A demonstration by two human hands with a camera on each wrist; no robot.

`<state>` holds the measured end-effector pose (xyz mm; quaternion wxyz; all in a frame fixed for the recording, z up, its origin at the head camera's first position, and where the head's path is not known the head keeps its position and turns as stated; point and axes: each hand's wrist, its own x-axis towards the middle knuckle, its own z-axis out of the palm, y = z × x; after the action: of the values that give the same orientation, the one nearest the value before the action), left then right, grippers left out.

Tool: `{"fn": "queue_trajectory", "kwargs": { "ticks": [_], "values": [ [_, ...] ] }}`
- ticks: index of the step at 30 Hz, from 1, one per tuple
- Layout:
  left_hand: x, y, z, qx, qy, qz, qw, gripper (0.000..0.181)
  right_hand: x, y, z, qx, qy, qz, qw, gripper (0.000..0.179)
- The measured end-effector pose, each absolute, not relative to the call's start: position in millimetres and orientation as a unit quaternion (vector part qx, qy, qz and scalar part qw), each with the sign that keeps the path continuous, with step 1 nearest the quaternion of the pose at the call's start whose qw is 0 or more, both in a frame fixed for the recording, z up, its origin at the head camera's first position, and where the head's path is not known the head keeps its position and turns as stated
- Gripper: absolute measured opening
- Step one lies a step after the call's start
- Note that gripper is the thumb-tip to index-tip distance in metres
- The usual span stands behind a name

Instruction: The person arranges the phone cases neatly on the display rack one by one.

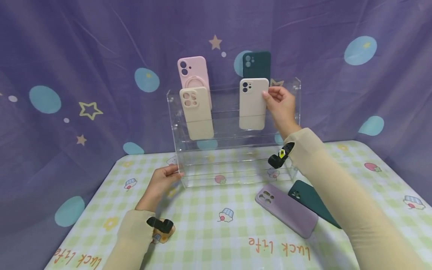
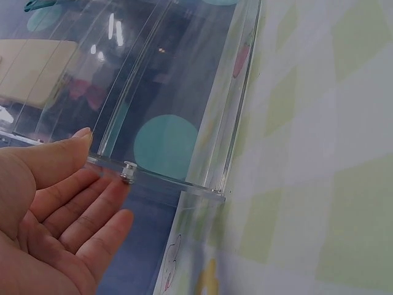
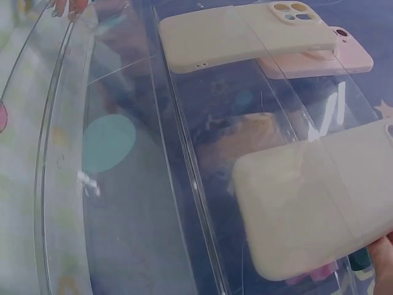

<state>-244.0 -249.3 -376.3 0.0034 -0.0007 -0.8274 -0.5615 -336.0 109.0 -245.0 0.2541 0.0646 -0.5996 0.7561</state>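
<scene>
My right hand (image 1: 281,107) pinches the right edge of a white phone case (image 1: 252,108) between thumb and fingers. The case stands upright in a tier of a clear acrylic display stand (image 1: 233,150), its lower part behind the tier's front strip. In the right wrist view, only a bit of that hand (image 3: 384,264) shows beside the case. Low on the stand's left side, my left hand (image 1: 163,180) holds the edge panel, thumb in front and fingers behind. The left wrist view shows this hand (image 2: 67,209) with the thumb and fingers on either side of the panel's edge.
A cream case (image 1: 199,123) leans in the stand's left side, with a pink case (image 1: 193,71) behind it. A dark green case (image 1: 257,63) rises behind the white one. On the checked tablecloth (image 1: 202,232), a purple case (image 1: 290,213) lies beside another green case (image 1: 318,204), partly under my right sleeve.
</scene>
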Motion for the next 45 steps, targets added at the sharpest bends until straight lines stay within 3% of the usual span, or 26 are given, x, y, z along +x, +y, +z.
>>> {"fn": "queue_trajectory", "kwargs": {
  "ticks": [9,20,32,45],
  "values": [
    [-246,-248,-380,0.013,-0.833,-0.553,-0.005,0.045,-333,122,-248,0.005,-0.650,0.714,0.260,0.014],
    [-244,-247,-379,0.014,-0.834,-0.551,0.002,0.045,-332,136,-245,0.021,-0.673,0.706,0.217,0.012],
    [-244,-247,-377,0.011,-0.835,-0.550,-0.004,0.044,-325,144,-244,0.028,-0.659,0.715,0.230,0.014],
    [-243,-249,-376,0.001,-0.833,-0.553,0.002,0.044,-278,175,-265,0.097,-0.653,0.720,0.215,0.025]
  ]
}}
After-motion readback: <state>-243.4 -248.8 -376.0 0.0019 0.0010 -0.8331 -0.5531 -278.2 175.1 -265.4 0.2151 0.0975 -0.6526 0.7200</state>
